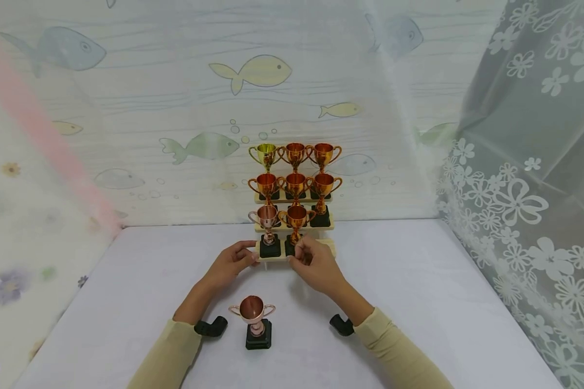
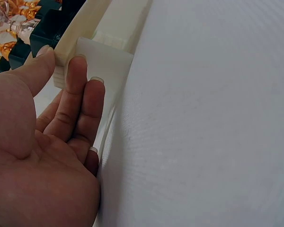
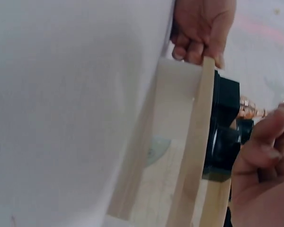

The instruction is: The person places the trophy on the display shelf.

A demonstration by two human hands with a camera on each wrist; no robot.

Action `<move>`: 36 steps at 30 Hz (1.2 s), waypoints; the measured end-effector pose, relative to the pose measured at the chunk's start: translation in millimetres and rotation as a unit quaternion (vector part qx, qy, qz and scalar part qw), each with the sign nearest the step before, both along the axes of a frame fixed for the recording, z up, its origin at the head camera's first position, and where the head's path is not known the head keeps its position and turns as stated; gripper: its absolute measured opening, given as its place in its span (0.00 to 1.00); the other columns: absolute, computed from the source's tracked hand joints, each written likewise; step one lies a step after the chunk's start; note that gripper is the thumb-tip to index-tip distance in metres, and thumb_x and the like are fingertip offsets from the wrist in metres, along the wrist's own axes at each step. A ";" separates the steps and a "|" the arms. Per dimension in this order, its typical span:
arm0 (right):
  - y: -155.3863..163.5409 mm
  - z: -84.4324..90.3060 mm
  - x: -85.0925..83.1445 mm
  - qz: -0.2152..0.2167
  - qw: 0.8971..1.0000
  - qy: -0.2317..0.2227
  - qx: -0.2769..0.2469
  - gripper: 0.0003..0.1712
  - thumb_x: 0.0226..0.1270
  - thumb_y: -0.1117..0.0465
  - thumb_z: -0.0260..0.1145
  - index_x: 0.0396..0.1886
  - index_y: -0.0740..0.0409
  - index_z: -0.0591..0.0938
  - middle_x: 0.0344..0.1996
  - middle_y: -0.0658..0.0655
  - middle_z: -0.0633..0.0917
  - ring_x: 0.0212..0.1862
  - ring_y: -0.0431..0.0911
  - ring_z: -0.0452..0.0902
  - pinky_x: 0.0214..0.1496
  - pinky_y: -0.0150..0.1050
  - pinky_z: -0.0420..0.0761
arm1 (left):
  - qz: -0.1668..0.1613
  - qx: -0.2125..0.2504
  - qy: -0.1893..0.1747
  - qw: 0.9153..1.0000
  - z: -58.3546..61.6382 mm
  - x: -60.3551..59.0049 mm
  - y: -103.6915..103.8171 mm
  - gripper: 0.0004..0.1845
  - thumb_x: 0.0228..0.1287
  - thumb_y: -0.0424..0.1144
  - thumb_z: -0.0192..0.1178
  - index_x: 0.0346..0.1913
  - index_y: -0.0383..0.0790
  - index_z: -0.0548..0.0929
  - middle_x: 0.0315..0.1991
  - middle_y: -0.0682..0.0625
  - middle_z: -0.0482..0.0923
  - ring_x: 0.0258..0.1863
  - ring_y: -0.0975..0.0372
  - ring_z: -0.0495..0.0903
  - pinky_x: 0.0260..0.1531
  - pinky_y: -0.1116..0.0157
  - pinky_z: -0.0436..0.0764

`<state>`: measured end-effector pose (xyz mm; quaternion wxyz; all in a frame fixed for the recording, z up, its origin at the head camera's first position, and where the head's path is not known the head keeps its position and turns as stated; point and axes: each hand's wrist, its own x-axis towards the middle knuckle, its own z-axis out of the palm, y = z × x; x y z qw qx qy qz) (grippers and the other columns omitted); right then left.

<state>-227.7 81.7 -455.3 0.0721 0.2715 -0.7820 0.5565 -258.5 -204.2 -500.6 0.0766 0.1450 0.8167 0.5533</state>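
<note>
A three-tier wooden stand (image 1: 328, 246) bears rows of small two-handled trophies on black bases. My left hand (image 1: 227, 265) pinches the left end of its lowest shelf, thumb against the top edge and fingers by the end and underside, as the left wrist view shows. Beside that thumb is a rose-gold trophy (image 1: 269, 219) on the lowest shelf. Right of it stands an orange-gold trophy (image 1: 297, 217), whose black base (image 3: 222, 149) my right hand (image 1: 318, 266) holds with curled fingers; the exact contact is partly hidden. Another rose-gold trophy (image 1: 253, 309) stands upright on the table, between my forearms.
Orange-gold trophies (image 1: 323, 185) fill the middle tier; the top tier has a yellow-gold trophy (image 1: 266, 154) at left and two orange-gold ones. Behind the stand hangs a fish-patterned curtain (image 1: 199, 108). A flowered sheer curtain (image 1: 521, 189) borders the white table (image 1: 394, 281) at right.
</note>
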 end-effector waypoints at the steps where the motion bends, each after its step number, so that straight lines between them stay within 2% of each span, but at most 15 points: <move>1: -1.4 -0.2 1.3 0.019 1.000 -0.001 0.006 0.13 0.69 0.71 0.72 0.33 0.56 0.76 0.25 0.49 0.77 0.26 0.40 0.69 0.29 0.32 0.70 | -0.002 0.003 0.000 1.000 0.2 0.3 -0.1 0.26 0.81 0.40 0.60 0.75 0.34 0.71 0.45 0.42 0.88 0.49 0.58 0.86 0.53 0.68 0.77; 4: -5.0 0.6 5.3 0.083 0.996 -0.007 0.039 0.09 0.71 0.69 0.72 0.38 0.55 0.79 0.28 0.48 0.79 0.28 0.38 0.70 0.30 0.32 0.72 | -0.003 0.007 0.000 1.000 -0.1 0.5 0.1 0.27 0.81 0.40 0.61 0.75 0.34 0.72 0.45 0.42 0.88 0.49 0.57 0.86 0.52 0.69 0.77; 6: -7.2 1.7 8.3 0.130 0.989 -0.011 0.070 0.06 0.72 0.67 0.72 0.43 0.55 0.82 0.29 0.48 0.79 0.29 0.37 0.71 0.32 0.31 0.73 | -0.004 0.007 0.003 1.000 -0.2 0.6 -0.3 0.27 0.81 0.40 0.61 0.75 0.34 0.71 0.45 0.41 0.88 0.49 0.56 0.86 0.52 0.69 0.77; 9: -11.1 2.2 12.1 0.212 0.970 -0.013 0.114 0.10 0.73 0.66 0.72 0.51 0.56 0.85 0.28 0.46 0.79 0.30 0.35 0.71 0.34 0.31 0.74 | -0.003 0.002 0.008 1.000 -1.0 0.3 -0.6 0.26 0.81 0.40 0.61 0.75 0.35 0.72 0.44 0.41 0.88 0.49 0.56 0.86 0.52 0.68 0.76; 12: -15.7 2.3 15.2 0.280 0.948 -0.015 0.148 0.13 0.72 0.68 0.72 0.54 0.56 0.85 0.29 0.44 0.79 0.31 0.32 0.71 0.34 0.29 0.74 | -0.003 0.002 0.010 1.000 -0.8 0.3 -0.7 0.26 0.81 0.40 0.61 0.75 0.35 0.72 0.44 0.40 0.88 0.49 0.55 0.86 0.53 0.67 0.76; 14: -18.9 1.2 16.9 0.313 0.936 -0.016 0.160 0.15 0.69 0.69 0.73 0.54 0.56 0.85 0.30 0.43 0.80 0.33 0.32 0.72 0.35 0.29 0.75 | -0.002 0.003 0.011 1.000 -0.3 0.4 -0.5 0.26 0.81 0.41 0.61 0.75 0.35 0.72 0.44 0.40 0.88 0.49 0.54 0.86 0.53 0.66 0.77; 17: -23.7 -1.2 19.7 0.337 0.927 -0.008 0.165 0.16 0.67 0.67 0.76 0.52 0.52 0.85 0.33 0.43 0.81 0.35 0.33 0.74 0.35 0.29 0.76 | 0.000 0.002 0.013 1.000 -0.6 -0.1 -0.5 0.26 0.81 0.41 0.61 0.74 0.35 0.73 0.44 0.41 0.88 0.50 0.54 0.86 0.53 0.66 0.77; 20: -28.0 -4.5 22.5 0.346 0.925 -0.007 0.154 0.14 0.67 0.64 0.78 0.50 0.51 0.85 0.33 0.44 0.81 0.34 0.37 0.74 0.36 0.30 0.76 | 0.000 0.001 0.013 1.000 -1.5 -0.8 -0.4 0.26 0.81 0.41 0.60 0.75 0.36 0.73 0.44 0.40 0.88 0.50 0.53 0.86 0.53 0.66 0.76; 27: -36.2 -6.6 29.9 0.338 0.933 -0.015 0.125 0.10 0.67 0.63 0.79 0.44 0.53 0.85 0.31 0.44 0.80 0.32 0.41 0.72 0.35 0.29 0.72 | 0.000 -0.002 0.012 1.000 -1.8 -1.4 -0.7 0.27 0.81 0.41 0.61 0.75 0.35 0.72 0.44 0.41 0.88 0.50 0.54 0.86 0.54 0.64 0.76; 32: -38.8 -7.5 32.0 0.336 0.934 -0.015 0.119 0.10 0.66 0.64 0.79 0.43 0.53 0.86 0.30 0.44 0.80 0.31 0.38 0.71 0.34 0.28 0.72 | -0.001 -0.005 0.013 1.000 -2.4 -1.8 -0.1 0.27 0.81 0.43 0.60 0.75 0.36 0.72 0.45 0.41 0.88 0.50 0.54 0.86 0.57 0.60 0.76; 36: -40.0 -8.2 32.1 0.338 0.934 -0.010 0.116 0.12 0.65 0.63 0.80 0.43 0.53 0.85 0.31 0.44 0.81 0.32 0.36 0.71 0.35 0.27 0.72 | -0.001 -0.001 0.017 1.000 -4.1 -3.6 -0.5 0.27 0.81 0.42 0.60 0.75 0.36 0.72 0.44 0.42 0.88 0.49 0.55 0.86 0.55 0.64 0.77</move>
